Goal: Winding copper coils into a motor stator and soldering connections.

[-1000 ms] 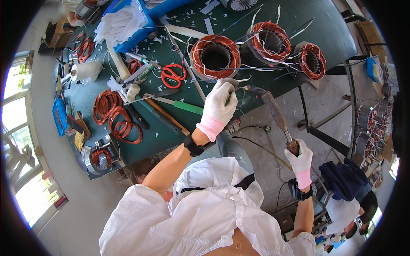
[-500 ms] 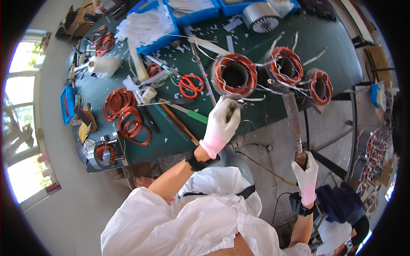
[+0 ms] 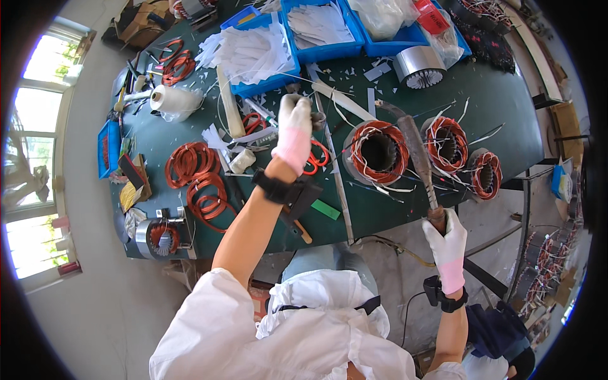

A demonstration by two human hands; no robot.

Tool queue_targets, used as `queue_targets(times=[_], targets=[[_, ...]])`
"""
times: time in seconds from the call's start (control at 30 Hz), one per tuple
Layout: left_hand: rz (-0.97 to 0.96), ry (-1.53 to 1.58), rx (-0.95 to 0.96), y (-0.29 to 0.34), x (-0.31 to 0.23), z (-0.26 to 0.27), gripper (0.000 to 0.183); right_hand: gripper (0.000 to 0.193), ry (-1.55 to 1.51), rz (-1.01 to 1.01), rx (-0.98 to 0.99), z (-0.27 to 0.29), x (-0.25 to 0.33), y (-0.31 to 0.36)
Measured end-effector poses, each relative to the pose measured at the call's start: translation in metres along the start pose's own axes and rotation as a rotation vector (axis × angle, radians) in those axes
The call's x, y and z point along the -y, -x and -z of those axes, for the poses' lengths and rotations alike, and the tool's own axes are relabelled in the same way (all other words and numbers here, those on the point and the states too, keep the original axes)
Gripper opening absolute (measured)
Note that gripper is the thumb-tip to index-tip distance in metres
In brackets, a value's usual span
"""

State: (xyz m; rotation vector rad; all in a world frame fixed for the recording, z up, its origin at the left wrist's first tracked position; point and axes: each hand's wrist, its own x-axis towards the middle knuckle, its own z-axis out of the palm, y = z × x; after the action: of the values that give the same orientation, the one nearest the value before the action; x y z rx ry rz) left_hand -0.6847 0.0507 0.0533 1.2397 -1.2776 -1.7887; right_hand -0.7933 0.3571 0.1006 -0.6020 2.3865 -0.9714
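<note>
My right hand (image 3: 448, 244), in a white and pink glove, grips the wooden handle of a large soldering iron (image 3: 418, 149). Its rusty barrel slants up past the left stator (image 3: 356, 158), its bent tip above the table. Beside the barrel on the right are a middle stator (image 3: 463, 149) and a smaller right stator (image 3: 496, 177); all have copper windings and loose white-sleeved leads. My gloved left hand (image 3: 293, 130) is raised over red-handled scissors (image 3: 315, 170), fingers curled. A small dark grey piece shows at its fingertips; what it is, I cannot make out.
Blue bins (image 3: 293, 66) of white paper strips line the far side. A bare metal stator core (image 3: 418, 61) stands at the back. Copper coils (image 3: 193, 161), a thread spool (image 3: 168, 100) and hand tools lie to the left. A long metal rod (image 3: 337, 183) crosses the table.
My left hand has moved from the left stator's near edge up and left, over the scissors. The iron has been raised, its tip now farther back, left of the middle stator. The view has shifted.
</note>
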Motion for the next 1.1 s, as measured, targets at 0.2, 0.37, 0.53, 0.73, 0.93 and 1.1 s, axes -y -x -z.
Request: queue_targets(times=[0.2,0.37,0.53,0.73,0.93,1.1], targets=[[0.068,0.181,0.234,-0.020,0.014,-0.023,0.016,0.027,0.046,0.005,-0.046,-0.005,-0.001,-0.005],[-0.050,0.055,0.390,0.002,0.007,-0.035,0.014,0.026,0.095,0.021,-0.082,-0.001,-0.009,-0.003],[-0.128,-0.144,0.419,0.005,0.011,-0.036,0.014,0.026,0.117,0.041,-0.121,0.003,-0.010,0.000],[-0.196,-0.279,0.418,0.012,0.005,-0.038,0.014,0.025,0.115,-0.001,-0.105,0.004,-0.015,0.001],[-0.231,-0.323,0.411,0.013,0.007,-0.039,0.013,0.025,0.148,0.000,-0.103,0.006,-0.016,0.002],[-0.230,-0.358,0.413,0.018,0.003,-0.041,0.010,0.025,0.137,0.027,-0.109,0.007,-0.015,0.003]])
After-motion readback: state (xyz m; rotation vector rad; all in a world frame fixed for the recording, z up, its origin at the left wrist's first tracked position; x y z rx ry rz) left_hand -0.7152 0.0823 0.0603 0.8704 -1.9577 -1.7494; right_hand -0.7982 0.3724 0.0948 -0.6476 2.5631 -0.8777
